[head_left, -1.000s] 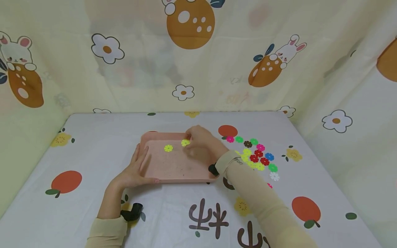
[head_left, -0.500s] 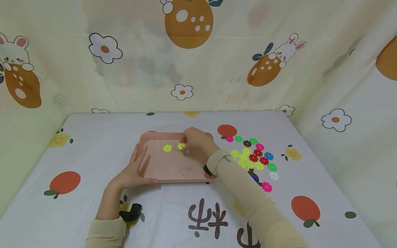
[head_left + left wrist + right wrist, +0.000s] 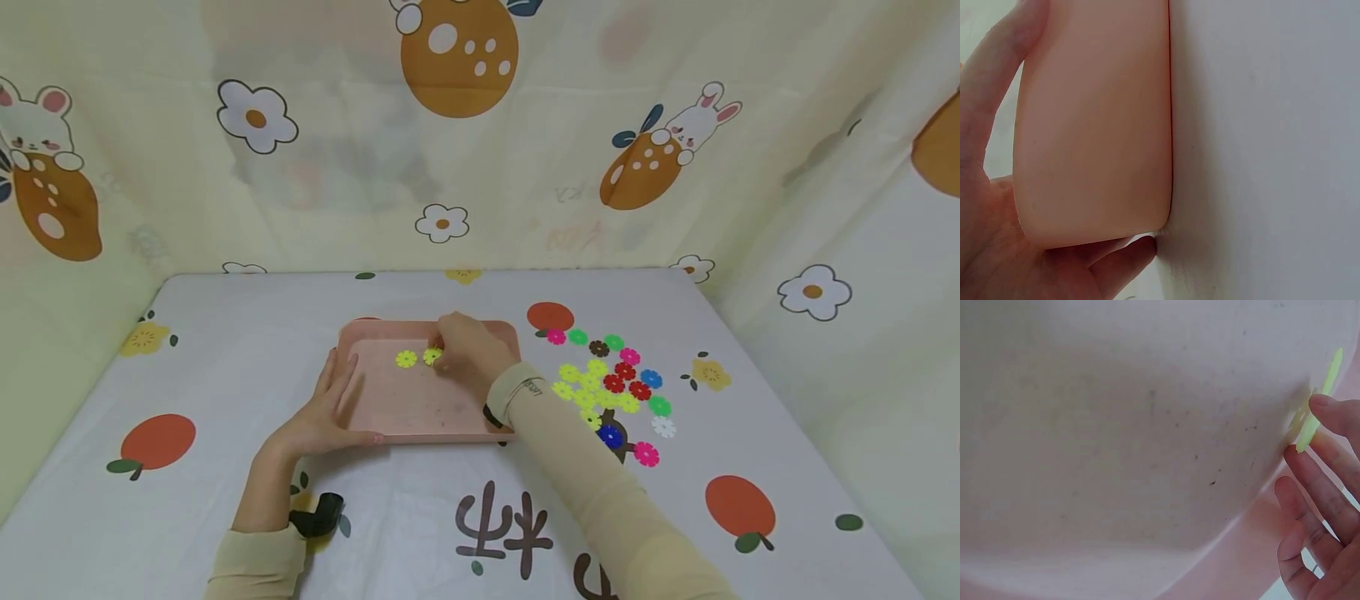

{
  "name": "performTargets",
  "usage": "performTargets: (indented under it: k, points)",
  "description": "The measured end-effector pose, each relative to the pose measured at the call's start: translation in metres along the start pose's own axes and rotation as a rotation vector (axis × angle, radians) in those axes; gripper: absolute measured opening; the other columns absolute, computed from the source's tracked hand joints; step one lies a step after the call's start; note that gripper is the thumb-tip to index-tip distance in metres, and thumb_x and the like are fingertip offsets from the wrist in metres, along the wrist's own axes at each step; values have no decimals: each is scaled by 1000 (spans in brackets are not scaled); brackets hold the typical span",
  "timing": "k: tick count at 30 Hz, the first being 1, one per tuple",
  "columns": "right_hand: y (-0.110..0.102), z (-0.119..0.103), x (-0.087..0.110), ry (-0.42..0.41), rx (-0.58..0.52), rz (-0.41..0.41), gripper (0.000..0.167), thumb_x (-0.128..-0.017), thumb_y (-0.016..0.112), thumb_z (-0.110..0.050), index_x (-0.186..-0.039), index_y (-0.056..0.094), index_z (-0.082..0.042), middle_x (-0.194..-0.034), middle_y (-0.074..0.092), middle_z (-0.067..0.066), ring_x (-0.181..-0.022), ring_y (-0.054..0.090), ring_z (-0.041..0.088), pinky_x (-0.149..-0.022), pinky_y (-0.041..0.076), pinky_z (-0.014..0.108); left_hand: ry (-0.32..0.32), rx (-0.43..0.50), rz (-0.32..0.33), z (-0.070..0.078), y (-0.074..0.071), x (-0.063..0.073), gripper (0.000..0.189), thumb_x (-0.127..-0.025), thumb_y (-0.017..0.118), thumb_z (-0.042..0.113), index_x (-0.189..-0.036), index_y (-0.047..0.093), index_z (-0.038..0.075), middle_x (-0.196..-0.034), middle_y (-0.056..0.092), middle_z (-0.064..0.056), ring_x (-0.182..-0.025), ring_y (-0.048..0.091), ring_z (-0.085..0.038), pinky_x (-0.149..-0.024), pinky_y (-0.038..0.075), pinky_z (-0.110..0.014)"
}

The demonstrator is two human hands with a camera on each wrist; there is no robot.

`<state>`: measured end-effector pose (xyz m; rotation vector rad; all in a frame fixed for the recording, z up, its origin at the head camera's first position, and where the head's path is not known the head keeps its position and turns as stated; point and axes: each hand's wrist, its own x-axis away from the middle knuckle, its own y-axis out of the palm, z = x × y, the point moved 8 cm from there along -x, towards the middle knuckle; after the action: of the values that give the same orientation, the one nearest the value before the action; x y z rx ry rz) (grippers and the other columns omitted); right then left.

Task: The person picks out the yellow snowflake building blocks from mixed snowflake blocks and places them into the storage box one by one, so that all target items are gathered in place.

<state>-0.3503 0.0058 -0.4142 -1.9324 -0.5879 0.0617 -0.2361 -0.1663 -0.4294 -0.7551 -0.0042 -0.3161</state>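
My left hand (image 3: 318, 417) holds the near left corner of a pink rectangular tray (image 3: 420, 412), with fingers along the left side and the thumb at the front. The left wrist view shows the palm close against the tray's outer wall (image 3: 1097, 137). Over the tray, my right hand (image 3: 476, 354) pinches a yellow flower-shaped plastic disc (image 3: 1332, 369) between thumb and fingertips. In the right wrist view that disc stands tilted on edge, close over the tray floor (image 3: 1116, 456). Just left of it, a second yellow flower disc (image 3: 407, 359) lies flat in the tray.
Right of the tray, loose flower discs lie on the printed white tablecloth (image 3: 375, 517): several yellow discs (image 3: 591, 381), red discs (image 3: 625, 371), a blue disc (image 3: 651, 379), green discs (image 3: 660, 406) and a pink disc (image 3: 647, 454). A patterned curtain (image 3: 337, 192) hangs behind the table.
My right hand has moved left and slightly down in the head view, bringing its yellow disc close beside the one lying in the tray. My left hand stays at the tray.
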Motion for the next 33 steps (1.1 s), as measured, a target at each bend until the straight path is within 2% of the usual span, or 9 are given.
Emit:
performTargets:
  k: [7, 14, 25, 28, 33]
  points:
    - [-1, -2, -1, -9, 26, -4, 20, -76, 72, -11, -94, 63, -14, -91, 59, -4, -88, 51, 14, -77, 46, 29, 5, -14, 2, 1, 0, 0, 121, -63, 79, 49, -147, -4, 28, -149, -21, -13, -135, -4, -42, -99, 18, -65]
    - [-1, 2, 1, 35, -11, -10, 19, -76, 72, -12, -91, 62, -14, -88, 58, -3, -85, 51, 14, -73, 46, 28, -7, -12, -4, 2, 2, -1, 122, -62, 79, 51, -147, -6, 29, -149, -23, -10, -135, -6, -42, -99, 17, -65]
    - [2, 4, 4, 54, -58, -39, 23, -75, 75, -16, -94, 61, -14, -89, 58, -2, -89, 50, 15, -76, 45, 29, -19, -14, -6, 1, 0, 0, 122, -62, 79, 51, -147, -5, 27, -149, -24, -10, -135, -5, -43, -98, 18, -65]
    - [2, 2, 6, 43, -71, -50, 27, -75, 75, -17, -99, 62, -14, -92, 59, -2, -91, 51, 15, -79, 46, 30, -16, -15, -4, 1, 0, 0, 122, -63, 79, 50, -147, -5, 26, -149, -24, -11, -135, -5, -43, -98, 18, -65]
    - [-7, -5, 12, -2, -60, -66, 44, -77, 75, -21, -117, 60, -13, -108, 58, -1, -100, 50, 15, -87, 45, 32, -8, -6, -3, 3, 2, 0, 121, -63, 79, 50, -147, -4, 27, -149, -22, -13, -135, -5, -44, -98, 18, -66]
